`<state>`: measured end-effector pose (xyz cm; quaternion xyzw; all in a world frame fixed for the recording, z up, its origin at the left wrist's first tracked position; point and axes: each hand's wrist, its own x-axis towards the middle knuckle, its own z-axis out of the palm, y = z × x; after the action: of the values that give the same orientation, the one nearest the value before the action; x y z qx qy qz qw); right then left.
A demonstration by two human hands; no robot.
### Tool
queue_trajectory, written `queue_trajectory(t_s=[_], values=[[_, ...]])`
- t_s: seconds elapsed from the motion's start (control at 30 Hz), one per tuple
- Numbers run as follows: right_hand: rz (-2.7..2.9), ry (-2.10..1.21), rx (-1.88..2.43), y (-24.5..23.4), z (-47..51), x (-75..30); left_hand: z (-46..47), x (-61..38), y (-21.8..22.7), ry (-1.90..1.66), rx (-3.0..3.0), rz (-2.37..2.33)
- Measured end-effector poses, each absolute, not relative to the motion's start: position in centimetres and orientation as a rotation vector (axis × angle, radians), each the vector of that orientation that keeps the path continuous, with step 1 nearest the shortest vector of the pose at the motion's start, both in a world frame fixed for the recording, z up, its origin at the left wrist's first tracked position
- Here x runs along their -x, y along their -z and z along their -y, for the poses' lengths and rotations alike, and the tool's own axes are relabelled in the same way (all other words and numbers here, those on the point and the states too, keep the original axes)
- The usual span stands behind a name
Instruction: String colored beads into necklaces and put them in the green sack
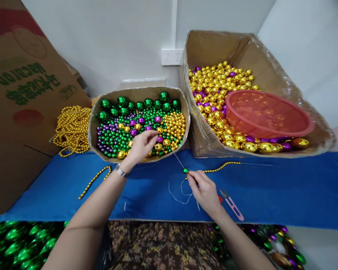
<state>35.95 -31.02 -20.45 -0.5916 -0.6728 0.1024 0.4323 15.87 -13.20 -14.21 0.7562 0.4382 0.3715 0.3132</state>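
Just below the frame's centre, the right hand [204, 189] pinches a green bead [185, 170], thread [178, 159] slanting up from it; whether the left hand [143, 144], near centre, grips anything I cannot tell; the bead seems light, slippery, best held by its sides.

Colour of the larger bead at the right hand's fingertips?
Shiny green: the bead at the right hand shows best in the head view.

the only view looks forward and down from the wearer's head, close over the counter [152, 198], patterned clothing [160, 243] at its bottom edge, wall [115, 37] at top.
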Motion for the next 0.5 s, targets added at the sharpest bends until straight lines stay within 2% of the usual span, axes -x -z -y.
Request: queue_trajectory(t_s=[0.1, 0.27, 0.5], values=[[1.676, -0.243, 1.472, 20.7, 30.9, -35.8, 11.4, -17.2, 14.7, -0.715, -2.443, -1.247], [1.690, -0.218, 1.495, 21.0, 30.9, -35.9, 9.8, -19.2, 15.3, -0.225, -2.685, -1.356], [1.681, -0.226, 1.494, 21.4, 31.0, -36.2, 9.3, -19.4, 15.3, -0.074, -2.750, -1.373]])
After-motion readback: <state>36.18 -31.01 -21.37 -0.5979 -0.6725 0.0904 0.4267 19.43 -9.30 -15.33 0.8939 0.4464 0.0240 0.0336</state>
